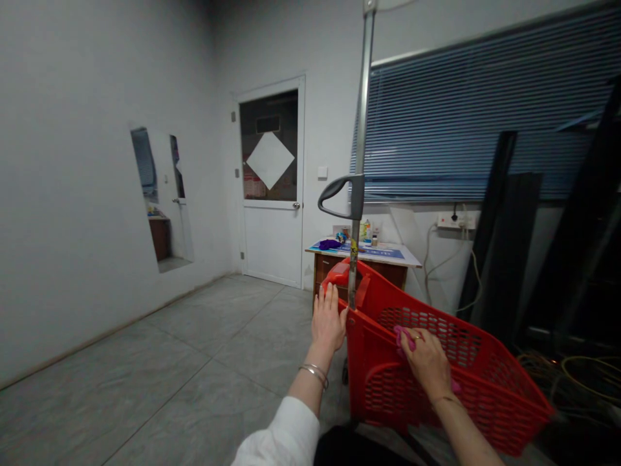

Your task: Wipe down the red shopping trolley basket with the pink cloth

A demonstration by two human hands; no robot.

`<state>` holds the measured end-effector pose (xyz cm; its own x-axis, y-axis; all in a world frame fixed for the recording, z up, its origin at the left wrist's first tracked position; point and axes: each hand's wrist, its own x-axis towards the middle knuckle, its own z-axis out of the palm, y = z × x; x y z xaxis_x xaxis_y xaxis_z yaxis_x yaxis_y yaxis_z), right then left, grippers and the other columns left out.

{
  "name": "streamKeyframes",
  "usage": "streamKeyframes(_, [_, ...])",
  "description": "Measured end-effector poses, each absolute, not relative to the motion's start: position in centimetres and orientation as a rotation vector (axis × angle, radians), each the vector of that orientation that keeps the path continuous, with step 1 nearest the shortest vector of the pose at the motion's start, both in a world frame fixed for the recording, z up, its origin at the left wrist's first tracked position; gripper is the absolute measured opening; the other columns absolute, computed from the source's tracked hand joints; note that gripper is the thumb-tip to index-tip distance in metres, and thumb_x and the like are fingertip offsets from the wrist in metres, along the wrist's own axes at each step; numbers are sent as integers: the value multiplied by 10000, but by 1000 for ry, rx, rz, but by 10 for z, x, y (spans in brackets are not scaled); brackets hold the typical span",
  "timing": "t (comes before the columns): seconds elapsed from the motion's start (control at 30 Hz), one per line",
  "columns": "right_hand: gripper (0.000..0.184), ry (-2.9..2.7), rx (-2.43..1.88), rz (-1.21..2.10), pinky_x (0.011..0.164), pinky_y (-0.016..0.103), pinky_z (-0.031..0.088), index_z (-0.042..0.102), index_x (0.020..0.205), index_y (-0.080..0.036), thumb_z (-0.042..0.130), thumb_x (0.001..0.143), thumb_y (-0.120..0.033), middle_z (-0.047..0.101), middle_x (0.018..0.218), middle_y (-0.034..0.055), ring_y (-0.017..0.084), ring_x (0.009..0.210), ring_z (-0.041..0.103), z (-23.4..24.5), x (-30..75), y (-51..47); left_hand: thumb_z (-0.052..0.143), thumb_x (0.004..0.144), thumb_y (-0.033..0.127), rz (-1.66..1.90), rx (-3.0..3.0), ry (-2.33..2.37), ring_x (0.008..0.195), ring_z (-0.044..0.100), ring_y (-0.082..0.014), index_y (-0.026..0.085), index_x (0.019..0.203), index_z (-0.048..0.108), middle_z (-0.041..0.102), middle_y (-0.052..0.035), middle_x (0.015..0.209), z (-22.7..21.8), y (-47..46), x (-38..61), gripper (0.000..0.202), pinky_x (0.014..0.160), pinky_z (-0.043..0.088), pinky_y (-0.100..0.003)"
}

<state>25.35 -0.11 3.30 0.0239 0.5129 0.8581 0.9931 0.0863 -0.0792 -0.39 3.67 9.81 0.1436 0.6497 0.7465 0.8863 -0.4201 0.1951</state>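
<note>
Head view. The red lattice-walled plastic basket [466,388] stands on the grey tiled floor [169,375] at near centre-right, tilted so that its near right end sits lower than its far left end. A tall silver metal pole [359,129] rises from the far left end of the basket and carries a curved grey handle grip [334,194] on its left side.

The left hand [328,320] lies flat against the far left end of the basket, just left of the base of the pole, with the fingers straight, close together and pointing up; thin bangles circle the wrist above a white sleeve. The right hand [427,359] rests on the basket's upper rim with its fingers curled down over a pink cloth [402,336], which it presses against the rim; a ring shows on one finger.

Beyond the basket stands a wooden counter [388,254] with a pale top that bears small bottles and a purple item. A white door [272,246] lies far left of it, and blue slatted blinds [460,129] hang above it. Dark panels [495,220] lean on the right wall, and loose cables [577,375] lie on the floor at right.
</note>
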Motion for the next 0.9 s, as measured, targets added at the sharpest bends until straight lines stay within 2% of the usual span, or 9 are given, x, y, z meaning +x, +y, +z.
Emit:
streamKeyframes(0.17, [394, -1465, -1718, -732, 749, 315, 397, 694, 952, -193, 383, 934, -434, 630, 903, 73, 187, 800, 510, 27, 267, -6, 467, 947, 337, -1230, -2143, -1464, 1465, 150, -306, 167, 1536, 142, 220, -117, 1592, 94, 37, 0, 694, 1154, 300, -538])
streamKeyframes(0.33, [418, -1453, -1639, -676, 771, 298, 379, 655, 1128, -195, 354, 952, -426, 637, 975, 77, 177, 855, 513, 63, 191, 6, 520, 924, 366, -1254, -2133, -1450, 1469, 117, -309, 163, 1540, 98, 188, -126, 1600, 93, 37, 1, 774, 1157, 302, -534])
streamKeyframes(0.5, [370, -1564, -1518, -680, 783, 287, 378, 681, 1031, -214, 361, 967, -388, 635, 989, 64, 172, 872, 503, 86, 150, 15, 494, 937, 345, -1185, -2121, -1437, 1468, 136, -301, 156, 1536, 134, 222, -128, 1590, 95, 38, -3, 724, 1151, 319, -520])
streamKeyframes(0.7, [340, -1611, -1516, -719, 825, 297, 393, 685, 986, -203, 383, 944, -353, 637, 972, 71, 176, 858, 510, 47, 229, -3, 459, 955, 327, -1176, -2107, -1416, 1467, 158, -286, 175, 1542, 106, 222, -116, 1591, 95, 36, -6, 702, 1153, 312, -517])
streamKeyframes(0.9, [341, -1519, -1604, -769, 780, 319, 389, 695, 955, -220, 380, 926, -348, 636, 954, 79, 182, 822, 509, 27, 266, -17, 477, 946, 333, -1211, -2102, -1430, 1469, 139, -290, 151, 1542, 94, 193, -126, 1598, 94, 35, -1, 732, 1162, 301, -517])
